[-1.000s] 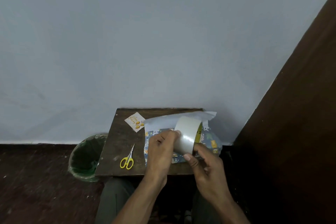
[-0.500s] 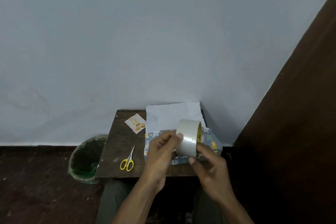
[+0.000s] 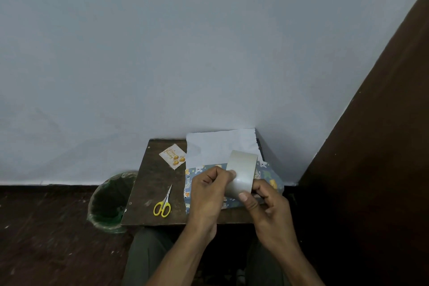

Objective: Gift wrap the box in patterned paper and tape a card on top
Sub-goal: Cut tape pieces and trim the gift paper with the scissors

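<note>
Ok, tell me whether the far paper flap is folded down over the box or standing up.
Standing up: the flap rises white side toward the camera, behind the tape roll.

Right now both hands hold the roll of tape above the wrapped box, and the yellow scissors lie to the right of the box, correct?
Not quite. The head view shows the yellow scissors lying to the left of the box, on the table. The rest holds: the left hand and right hand both hold the roll of tape.
</note>
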